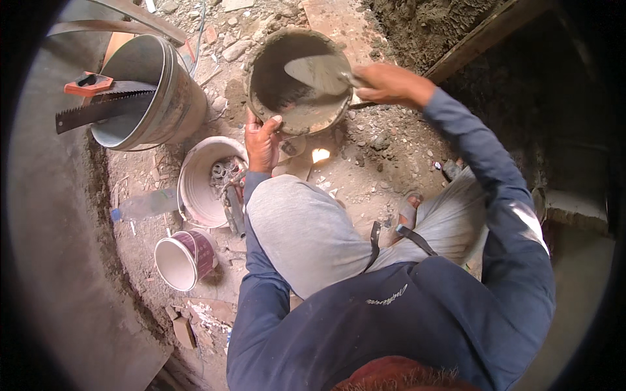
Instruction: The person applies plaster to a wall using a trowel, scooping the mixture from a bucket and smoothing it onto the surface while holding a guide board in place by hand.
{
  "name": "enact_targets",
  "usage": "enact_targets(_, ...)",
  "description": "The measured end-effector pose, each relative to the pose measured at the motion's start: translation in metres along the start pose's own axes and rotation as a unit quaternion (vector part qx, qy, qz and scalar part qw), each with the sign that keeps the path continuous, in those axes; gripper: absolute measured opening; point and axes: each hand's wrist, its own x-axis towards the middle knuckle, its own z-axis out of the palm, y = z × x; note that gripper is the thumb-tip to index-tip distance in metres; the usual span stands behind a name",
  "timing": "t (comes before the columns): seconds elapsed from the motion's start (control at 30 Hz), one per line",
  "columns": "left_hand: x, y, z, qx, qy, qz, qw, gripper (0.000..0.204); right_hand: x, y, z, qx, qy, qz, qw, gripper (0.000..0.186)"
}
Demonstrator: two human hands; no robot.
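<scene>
A round, mortar-crusted bucket (261,104) stands in front of me, its mouth turned up toward me. My left hand (262,141) grips its near left rim, the thumb over the edge and fingers around the outside. My right hand (392,85) is closed round the handle of a trowel (317,73). The trowel's wide grey blade reaches into the bucket over its right side. Grey mortar residue coats the inner wall and bottom, with a darker patch low down. How much mortar lies inside I cannot tell.
At left a large bucket (186,104) holds a handsaw (104,107) with an orange handle. Nearer are a white bucket (195,189) with small pipe pieces and tools, a clear plastic bottle (147,204) and a small purple pail (205,253). Rubble covers the ground; a wooden beam (486,40) slants at upper right.
</scene>
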Motion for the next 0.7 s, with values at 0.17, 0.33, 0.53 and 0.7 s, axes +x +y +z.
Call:
enact_targets(0.17, -0.011, 0.011, 0.003, 0.058, -0.019, -0.003, 0.998, 0.059, 0.053, -0.013, 0.077, -0.139, 0.260, -0.167, 0.941, 0.015)
enact_targets(0.33, -0.014, 0.004, 0.011, 0.074, 0.002, -0.002, 0.997, 0.061, 0.028, 0.005, 0.048, -0.231, 0.336, -0.148, 0.901, 0.011)
enact_targets(0.53, -0.003, -0.003, -0.001, 0.184, -0.003, -0.019, 0.983, 0.068, 0.039, 0.002, 0.096, -0.209, 0.280, -0.163, 0.923, 0.008)
enact_targets(0.7, -0.008, -0.023, -0.003, 0.239, 0.009, 0.029, 0.970, 0.076, 0.045, -0.003, 0.051, -0.254, 0.374, -0.067, 0.889, 0.010)
